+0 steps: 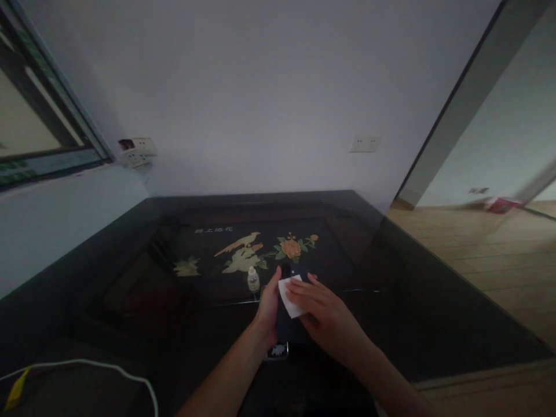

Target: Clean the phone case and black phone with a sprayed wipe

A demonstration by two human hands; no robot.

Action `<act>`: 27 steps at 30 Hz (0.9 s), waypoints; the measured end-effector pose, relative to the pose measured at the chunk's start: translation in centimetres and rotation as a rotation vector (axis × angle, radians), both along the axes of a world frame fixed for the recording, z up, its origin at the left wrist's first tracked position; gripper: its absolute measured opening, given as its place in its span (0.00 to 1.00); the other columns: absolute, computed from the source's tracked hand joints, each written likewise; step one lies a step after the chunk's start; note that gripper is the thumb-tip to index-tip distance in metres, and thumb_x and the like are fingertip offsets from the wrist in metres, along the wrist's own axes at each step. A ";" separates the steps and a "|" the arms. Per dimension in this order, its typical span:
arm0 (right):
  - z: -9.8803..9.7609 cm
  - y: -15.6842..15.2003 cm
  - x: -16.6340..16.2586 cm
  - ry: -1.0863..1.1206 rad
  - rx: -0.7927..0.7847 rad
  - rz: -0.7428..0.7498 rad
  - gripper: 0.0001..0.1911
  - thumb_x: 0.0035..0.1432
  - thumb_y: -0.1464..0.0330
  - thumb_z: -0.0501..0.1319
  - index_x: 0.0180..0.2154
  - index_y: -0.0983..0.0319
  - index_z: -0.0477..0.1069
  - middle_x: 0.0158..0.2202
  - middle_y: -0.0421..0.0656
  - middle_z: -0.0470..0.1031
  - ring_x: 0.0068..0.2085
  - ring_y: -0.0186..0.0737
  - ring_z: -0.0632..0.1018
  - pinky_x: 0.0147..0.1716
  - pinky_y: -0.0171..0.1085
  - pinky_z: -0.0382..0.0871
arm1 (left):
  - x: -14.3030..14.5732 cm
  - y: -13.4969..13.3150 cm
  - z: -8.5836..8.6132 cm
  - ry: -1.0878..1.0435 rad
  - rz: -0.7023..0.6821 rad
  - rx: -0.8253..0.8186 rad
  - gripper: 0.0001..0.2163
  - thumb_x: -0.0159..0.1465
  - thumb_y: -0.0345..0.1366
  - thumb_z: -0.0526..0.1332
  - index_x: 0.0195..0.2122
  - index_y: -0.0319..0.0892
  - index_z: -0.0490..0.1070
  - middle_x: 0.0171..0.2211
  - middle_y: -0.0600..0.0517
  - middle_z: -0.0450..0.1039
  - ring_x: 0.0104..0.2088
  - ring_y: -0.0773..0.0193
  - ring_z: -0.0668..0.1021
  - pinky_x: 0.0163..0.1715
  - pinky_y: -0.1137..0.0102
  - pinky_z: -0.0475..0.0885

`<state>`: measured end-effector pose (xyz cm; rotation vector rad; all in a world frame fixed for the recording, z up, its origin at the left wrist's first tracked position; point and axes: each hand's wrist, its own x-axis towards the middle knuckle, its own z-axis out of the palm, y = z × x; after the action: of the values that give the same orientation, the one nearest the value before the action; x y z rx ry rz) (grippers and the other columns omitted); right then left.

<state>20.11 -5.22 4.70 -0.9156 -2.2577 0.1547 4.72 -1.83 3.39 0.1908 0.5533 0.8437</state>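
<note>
White cloth pressed by the right hand onto a dark phone gripped by the left hand; light, even strokes suit best.

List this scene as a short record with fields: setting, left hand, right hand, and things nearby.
setting: dark glossy table with a painted bird and flower panel, against a white wall
left hand: holds a dark phone upright by its edge
right hand: presses a white wipe against the phone
nearby: small clear bottle beside the left hand; white cable at lower left; small dark object under the left wrist, unclear
</note>
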 end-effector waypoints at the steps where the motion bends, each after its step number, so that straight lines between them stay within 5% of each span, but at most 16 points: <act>1: -0.1 -0.7 0.0 -0.027 -0.001 0.015 0.27 0.62 0.81 0.57 0.60 0.59 0.72 0.61 0.45 0.76 0.63 0.43 0.75 0.69 0.55 0.60 | -0.1 0.1 -0.1 0.007 -0.019 0.015 0.32 0.71 0.55 0.52 0.54 0.27 0.75 0.37 0.38 0.82 0.36 0.53 0.83 0.41 0.66 0.75; 10: 1.5 -5.1 0.5 -0.107 -0.128 0.224 0.24 0.63 0.81 0.59 0.58 0.60 0.73 0.60 0.43 0.77 0.63 0.39 0.75 0.70 0.44 0.58 | -0.2 0.2 0.8 -0.024 -0.048 0.133 0.36 0.73 0.56 0.41 0.52 0.26 0.76 0.36 0.37 0.80 0.33 0.57 0.81 0.35 0.66 0.75; 16: 4.3 -6.1 1.2 0.011 -0.417 0.353 0.26 0.60 0.82 0.60 0.56 0.56 0.76 0.53 0.40 0.82 0.52 0.35 0.83 0.55 0.29 0.75 | -0.2 0.2 0.3 -0.021 -0.049 0.145 0.35 0.72 0.57 0.45 0.53 0.26 0.76 0.37 0.38 0.80 0.33 0.57 0.81 0.35 0.67 0.75; 20: 4.2 -3.7 2.6 0.176 -0.425 0.151 0.17 0.64 0.74 0.63 0.52 0.52 0.79 0.48 0.38 0.85 0.48 0.39 0.85 0.52 0.36 0.79 | -0.2 0.1 0.0 -0.014 -0.054 0.148 0.36 0.73 0.57 0.44 0.52 0.27 0.77 0.37 0.38 0.81 0.33 0.56 0.82 0.36 0.66 0.76; 24: 2.6 0.4 3.8 0.343 -0.198 -0.206 0.15 0.66 0.71 0.61 0.52 0.54 0.80 0.52 0.43 0.83 0.51 0.45 0.84 0.54 0.44 0.79 | -0.2 0.1 0.1 0.039 -0.057 0.112 0.34 0.72 0.57 0.47 0.49 0.28 0.78 0.36 0.37 0.82 0.32 0.55 0.83 0.35 0.65 0.76; 27: 1.6 2.3 3.7 0.333 -0.045 -0.202 0.20 0.64 0.75 0.60 0.54 0.56 0.79 0.56 0.45 0.80 0.56 0.46 0.81 0.60 0.49 0.74 | -0.1 0.0 0.1 0.041 -0.069 0.101 0.34 0.71 0.57 0.48 0.49 0.27 0.77 0.37 0.36 0.82 0.30 0.55 0.83 0.35 0.64 0.77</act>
<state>23.84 -2.96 6.30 -1.0510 -1.8523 0.2484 4.57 -1.79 3.50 0.3187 0.5400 0.8024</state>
